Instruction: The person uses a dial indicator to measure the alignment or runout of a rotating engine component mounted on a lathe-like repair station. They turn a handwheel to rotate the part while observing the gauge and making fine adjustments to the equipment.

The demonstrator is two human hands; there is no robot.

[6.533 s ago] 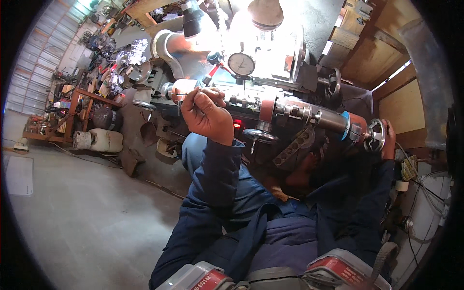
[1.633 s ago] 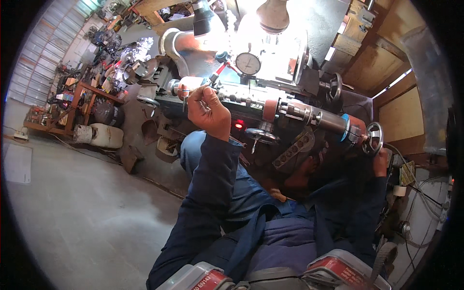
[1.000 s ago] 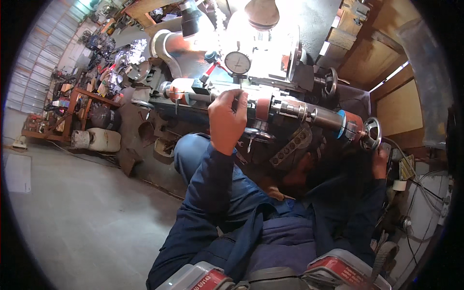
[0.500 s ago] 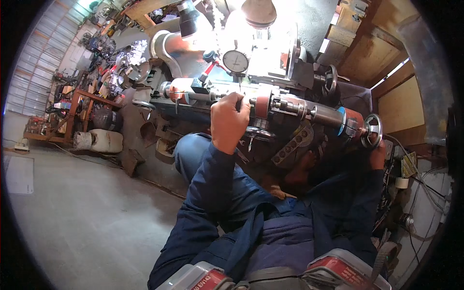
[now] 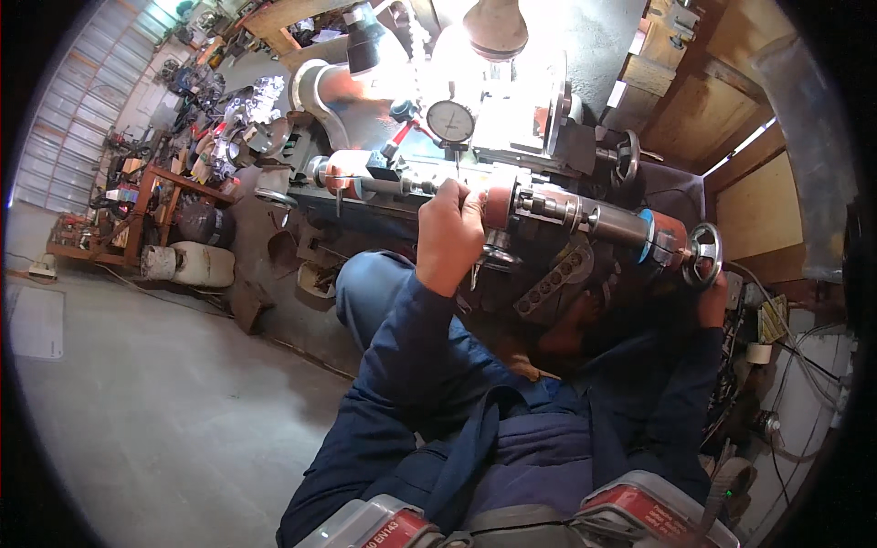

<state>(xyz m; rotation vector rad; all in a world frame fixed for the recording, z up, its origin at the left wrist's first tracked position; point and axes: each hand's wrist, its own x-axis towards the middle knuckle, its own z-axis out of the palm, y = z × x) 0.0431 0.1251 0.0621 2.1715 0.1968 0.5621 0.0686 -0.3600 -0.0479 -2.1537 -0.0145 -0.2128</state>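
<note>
Gripping the red-and-steel tailstock barrel (image 5: 548,208) of the grey metal lathe (image 5: 411,183), the left hand (image 5: 449,236) is closing its grip around it, in the middle of the scene. The right hand (image 5: 713,301) is resting on the spoked steel handwheel (image 5: 702,254) at the right; whether it is closing round the rim I cannot tell. Loose blue sleeves (image 5: 411,356) are hanging near rotating parts and could snag. Room is lying open over the concrete floor (image 5: 164,402) left; farther off, the round dial gauge (image 5: 450,121) and cluttered wooden rack (image 5: 137,201) are crowding the far side.
</note>
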